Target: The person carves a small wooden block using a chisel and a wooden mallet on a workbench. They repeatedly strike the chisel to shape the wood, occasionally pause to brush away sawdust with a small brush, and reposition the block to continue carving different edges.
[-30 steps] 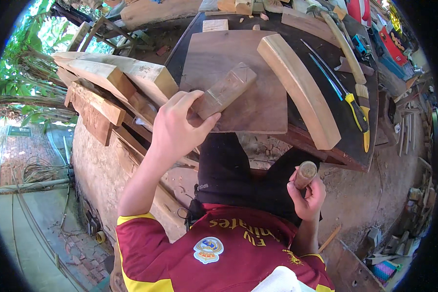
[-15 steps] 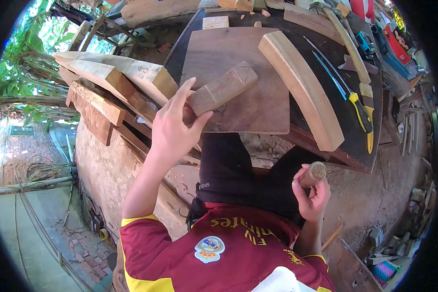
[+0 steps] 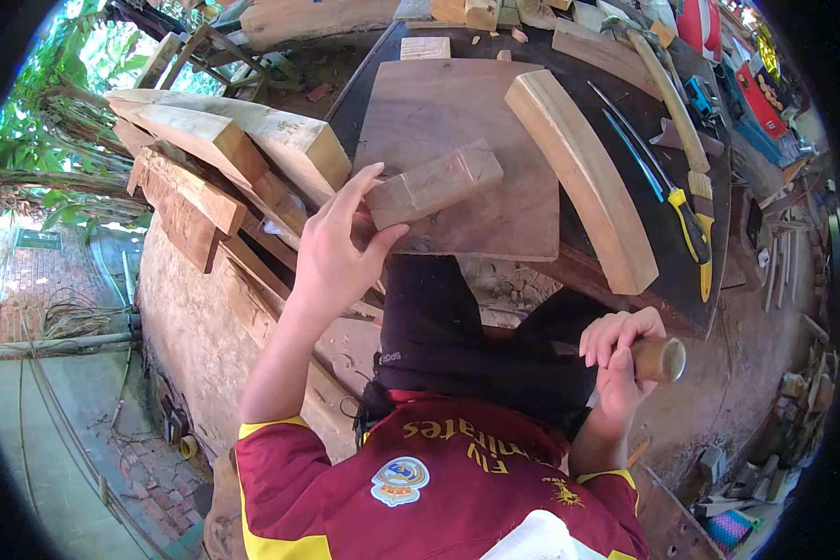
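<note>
My left hand (image 3: 336,252) grips one end of a small rectangular wooden block (image 3: 436,183), held tilted above a flat brown board (image 3: 457,112) on the dark workbench (image 3: 681,271). My right hand (image 3: 620,359) is closed around a round wooden handle (image 3: 660,358), low beside my lap and apart from the bench; the rest of that tool is hidden. A long curved pale wood piece (image 3: 583,173) lies across the board's right side.
Thick timber beams (image 3: 233,145) are stacked to the left of the bench. Chisels with blue and yellow handles (image 3: 681,210) and a long wooden-handled tool (image 3: 667,98) lie at the bench's right. Scrap and tools litter the dirt ground at right (image 3: 774,439).
My left hand has kept the block and shifted it slightly right over the board. My right hand with the wooden handle has moved right and turned the handle's end outward.
</note>
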Motion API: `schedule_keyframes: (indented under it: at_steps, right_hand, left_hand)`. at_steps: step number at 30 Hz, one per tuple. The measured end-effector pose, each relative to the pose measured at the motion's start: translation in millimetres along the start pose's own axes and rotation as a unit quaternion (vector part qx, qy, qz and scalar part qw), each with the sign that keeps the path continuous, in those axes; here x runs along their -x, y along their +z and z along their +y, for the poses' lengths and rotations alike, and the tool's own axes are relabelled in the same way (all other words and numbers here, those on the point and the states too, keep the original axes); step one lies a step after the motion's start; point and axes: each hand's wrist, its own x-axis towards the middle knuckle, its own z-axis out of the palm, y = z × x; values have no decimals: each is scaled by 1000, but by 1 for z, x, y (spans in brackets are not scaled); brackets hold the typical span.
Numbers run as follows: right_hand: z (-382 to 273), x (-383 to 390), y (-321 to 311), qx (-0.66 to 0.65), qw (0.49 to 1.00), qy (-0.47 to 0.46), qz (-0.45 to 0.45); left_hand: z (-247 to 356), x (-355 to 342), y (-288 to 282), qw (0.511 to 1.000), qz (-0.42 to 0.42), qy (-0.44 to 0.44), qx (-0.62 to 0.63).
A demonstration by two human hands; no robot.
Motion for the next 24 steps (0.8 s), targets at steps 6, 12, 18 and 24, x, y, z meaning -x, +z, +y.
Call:
schedule_keyframes:
  at_steps: [6,12,18,24]
  right_hand:
    - [-7,-11,12,-23,999,-15,-21]
    - [-23,-38,25,-72,992,-105,12]
    - [-25,-49,38,-67,990,-123,7]
    - [-16,-44,60,-43,993,-107,-14]
  left_hand:
    - [-13,-1,-1,998,5,54,34]
    - [-11,-1,-2,997,27,35,57]
    - [6,-1,4,960,164,176,-144]
    - [34,-30,55,973,98,205,-45]
